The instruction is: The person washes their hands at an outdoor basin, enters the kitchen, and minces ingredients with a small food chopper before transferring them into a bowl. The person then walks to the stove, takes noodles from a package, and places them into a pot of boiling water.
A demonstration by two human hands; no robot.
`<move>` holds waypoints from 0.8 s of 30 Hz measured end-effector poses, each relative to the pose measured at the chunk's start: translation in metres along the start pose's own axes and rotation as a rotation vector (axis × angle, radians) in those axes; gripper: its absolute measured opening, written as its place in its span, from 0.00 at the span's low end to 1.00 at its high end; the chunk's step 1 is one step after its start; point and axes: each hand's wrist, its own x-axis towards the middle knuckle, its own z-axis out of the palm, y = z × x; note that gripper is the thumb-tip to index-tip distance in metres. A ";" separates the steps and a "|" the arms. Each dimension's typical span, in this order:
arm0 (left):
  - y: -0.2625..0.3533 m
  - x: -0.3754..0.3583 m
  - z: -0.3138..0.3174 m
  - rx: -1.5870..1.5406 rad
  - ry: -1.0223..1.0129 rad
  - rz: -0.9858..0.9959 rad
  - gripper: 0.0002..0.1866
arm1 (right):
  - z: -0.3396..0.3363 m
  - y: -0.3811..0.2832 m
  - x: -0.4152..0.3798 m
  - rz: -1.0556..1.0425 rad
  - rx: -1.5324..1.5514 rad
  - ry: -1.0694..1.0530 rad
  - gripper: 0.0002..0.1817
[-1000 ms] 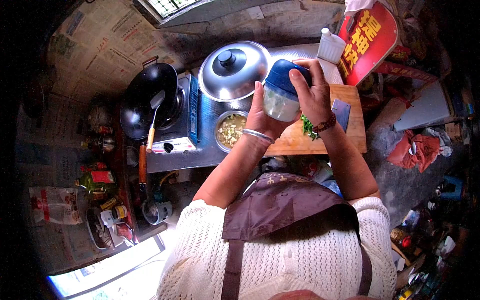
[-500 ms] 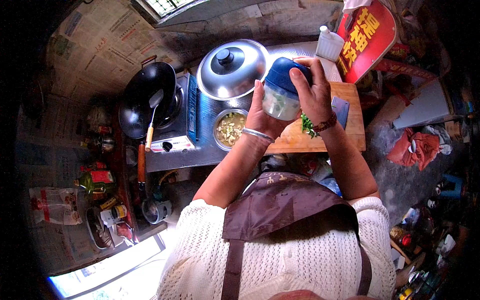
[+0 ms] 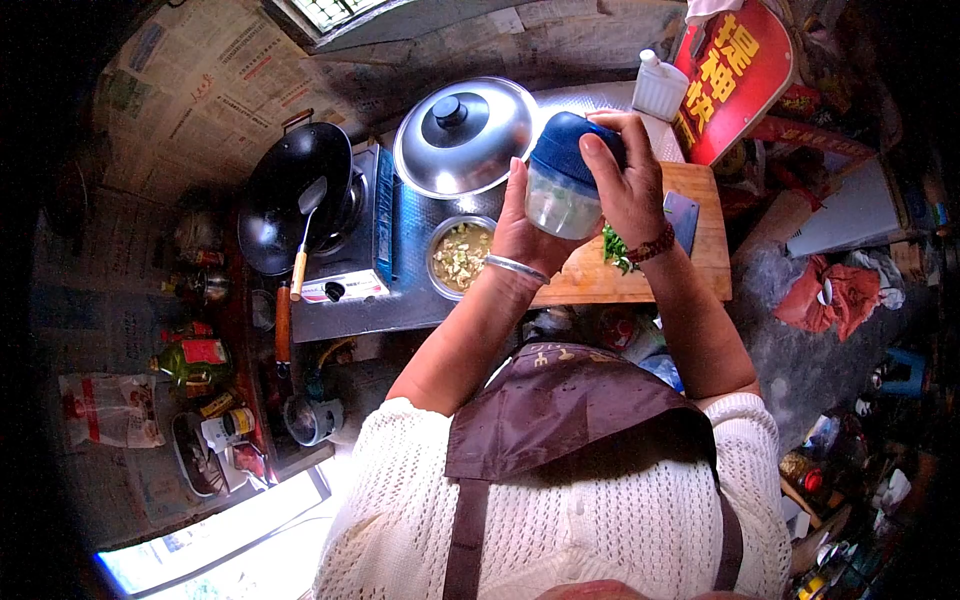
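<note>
A small food chopper [image 3: 563,207] with a clear bowl and a blue top is held up, slightly tilted, over the worktop. My left hand [image 3: 527,232] is closed around the bowl from the left and underneath. Over the blue top, my right hand [image 3: 632,180] grips from the right, its thumb pressed on the side. Pale and greenish contents show dimly through the bowl. Below the hands is a wooden cutting board [image 3: 700,270] with chopped greens [image 3: 616,250] and a cleaver [image 3: 682,218]. Left of my left wrist stands a metal bowl [image 3: 437,280] of chopped pale pieces in liquid.
A large steel lid [image 3: 478,150] lies behind the metal bowl. To the left, a black wok [image 3: 280,200] holding a spatula [image 3: 301,255] sits on a gas stove [image 3: 350,287]. A white jug [image 3: 660,88] and a red sign [image 3: 740,90] stand at the back right.
Both hands keep the same grip and almost the same place. The greenish pieces visible in the chopper's bowl have shifted and look less distinct now.
</note>
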 end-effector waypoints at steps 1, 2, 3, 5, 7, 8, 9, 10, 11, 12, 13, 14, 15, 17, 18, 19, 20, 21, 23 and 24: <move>0.000 0.000 0.001 -0.011 -0.003 0.001 0.38 | 0.000 0.000 0.000 0.000 0.000 0.004 0.16; -0.001 0.000 0.001 -0.022 -0.005 0.003 0.38 | 0.000 0.000 -0.001 0.000 0.000 0.007 0.16; -0.001 0.000 0.000 -0.030 -0.005 -0.001 0.38 | 0.000 0.000 -0.001 0.000 0.000 0.010 0.16; -0.001 0.001 -0.002 -0.048 -0.006 -0.007 0.37 | 0.000 0.000 -0.001 0.006 0.002 0.009 0.16; -0.002 0.002 -0.003 -0.039 -0.015 0.000 0.37 | 0.000 0.001 -0.002 0.016 0.008 0.006 0.16; -0.002 0.002 -0.003 -0.034 -0.020 0.004 0.37 | 0.000 0.002 -0.002 0.021 0.012 0.004 0.16; -0.002 0.002 -0.004 -0.027 -0.008 0.002 0.37 | 0.001 0.003 -0.003 0.027 0.016 0.001 0.16; -0.002 0.002 -0.004 -0.020 0.003 -0.001 0.37 | 0.001 0.004 -0.003 0.027 0.015 0.003 0.17; -0.002 0.002 -0.003 -0.012 0.015 -0.002 0.37 | 0.001 0.004 -0.003 0.028 0.015 0.005 0.17; -0.001 0.001 -0.003 -0.015 0.013 -0.003 0.37 | 0.001 0.004 -0.003 0.027 0.014 0.008 0.17; -0.001 0.001 -0.002 -0.018 0.010 -0.004 0.37 | 0.001 0.004 -0.003 0.027 0.016 0.006 0.17; -0.001 0.001 -0.001 -0.020 0.007 -0.005 0.36 | 0.001 0.003 -0.003 0.026 0.018 0.005 0.17; -0.001 0.001 -0.001 -0.023 0.003 -0.003 0.37 | 0.001 0.003 -0.003 0.025 0.020 0.003 0.17; -0.001 0.001 -0.002 -0.029 -0.004 0.003 0.37 | 0.000 0.002 -0.004 0.033 -0.003 0.007 0.17; 0.000 0.002 -0.002 -0.012 -0.011 0.005 0.37 | 0.000 0.002 -0.004 0.037 -0.015 0.008 0.18; 0.001 0.002 -0.001 0.005 -0.018 0.007 0.37 | 0.001 0.002 -0.004 0.019 0.017 0.034 0.18; 0.002 0.002 0.000 0.021 -0.024 0.009 0.38 | 0.003 0.004 -0.003 0.000 0.048 0.061 0.19; 0.002 0.001 0.001 0.011 -0.023 0.006 0.38 | 0.004 0.004 -0.003 -0.018 0.078 0.087 0.20; 0.003 0.000 0.003 -0.010 -0.021 0.001 0.38 | 0.006 -0.002 -0.003 0.018 0.127 0.102 0.21; 0.003 0.000 0.001 0.001 -0.019 0.001 0.38 | 0.006 -0.004 -0.003 0.036 0.152 0.110 0.21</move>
